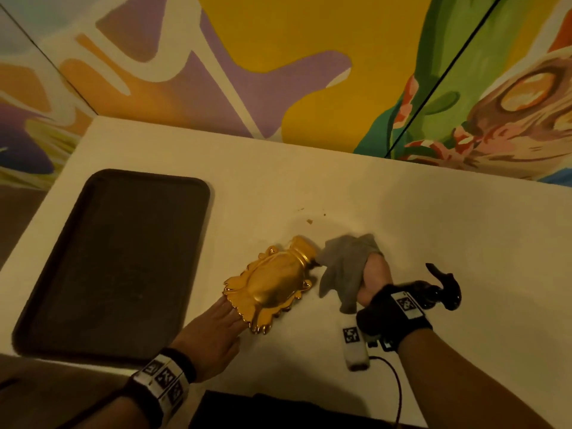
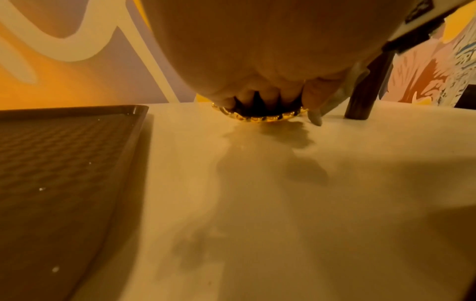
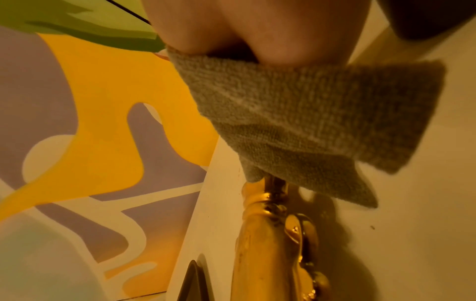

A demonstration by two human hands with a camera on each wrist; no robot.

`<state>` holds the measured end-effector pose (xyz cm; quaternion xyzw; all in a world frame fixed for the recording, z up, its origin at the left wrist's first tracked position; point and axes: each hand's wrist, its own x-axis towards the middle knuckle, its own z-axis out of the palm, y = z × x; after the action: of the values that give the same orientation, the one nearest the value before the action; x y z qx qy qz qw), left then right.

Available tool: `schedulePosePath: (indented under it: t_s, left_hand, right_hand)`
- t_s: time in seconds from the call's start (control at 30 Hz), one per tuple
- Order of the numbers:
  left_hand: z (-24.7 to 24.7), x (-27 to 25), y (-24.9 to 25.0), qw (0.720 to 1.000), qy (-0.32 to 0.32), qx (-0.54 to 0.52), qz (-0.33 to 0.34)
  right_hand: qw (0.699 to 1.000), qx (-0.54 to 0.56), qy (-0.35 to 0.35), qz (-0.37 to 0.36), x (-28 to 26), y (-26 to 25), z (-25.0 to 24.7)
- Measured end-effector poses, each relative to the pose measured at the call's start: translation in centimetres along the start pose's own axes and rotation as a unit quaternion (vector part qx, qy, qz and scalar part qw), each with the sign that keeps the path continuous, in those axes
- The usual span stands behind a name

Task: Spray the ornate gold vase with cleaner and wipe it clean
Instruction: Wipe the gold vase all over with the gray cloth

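One gold vase (image 1: 272,286) lies on its side near the middle of the white bench (image 1: 464,230), neck pointing toward the back edge. One grey cloth (image 1: 346,267) is bunched in the right hand (image 1: 374,280), whose fingers are clamped on it; a cloth corner touches the vase's neck. The left hand (image 1: 216,329) rests against the vase's scalloped foot with fingers fairly straight. One dark tray (image 1: 117,261) sits toward the left edge. A few crumbs (image 1: 309,221) lie behind the vase.

The left wrist view alone shows the fingertips (image 2: 268,99) on the foot's rim; the right wrist view shows the cloth's weave over the neck.
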<state>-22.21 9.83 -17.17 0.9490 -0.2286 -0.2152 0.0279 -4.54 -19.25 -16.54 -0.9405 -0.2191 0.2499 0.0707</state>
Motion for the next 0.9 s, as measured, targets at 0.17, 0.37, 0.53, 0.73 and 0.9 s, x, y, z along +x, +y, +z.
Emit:
schedulePosePath:
  t_s: [0.17, 0.37, 0.53, 0.73, 0.9]
  left_hand:
    - [0.9, 0.3, -0.4, 1.000, -0.007, 0.009, 0.017]
    - [2.3, 0.4, -1.0, 0.999, -0.009, 0.030, 0.014]
    - [2.6, 0.7, -1.1, 0.997, 0.063, 0.024, 0.029]
    - [3.1, 0.2, -1.5, 0.999, 0.029, 0.023, 0.001]
    - [3.8, -2.0, -1.3, 0.995, 0.037, -0.066, -0.059]
  right_hand:
    - [0.998, -0.012, -0.041, 0.041, 2.0, 1.1, 2.5]
    - [0.946, -0.182, -0.252, 0.095, 4.5, -1.4, 2.2]
    - [0.956, -0.141, -0.246, 0.077, 3.2, -2.6, 0.7]
    - [0.943, -0.283, -0.177, 0.017, 4.3, 0.8, 4.2]
    - [0.929, -0.290, -0.230, -0.018, 5.5, 1.3, 4.6]
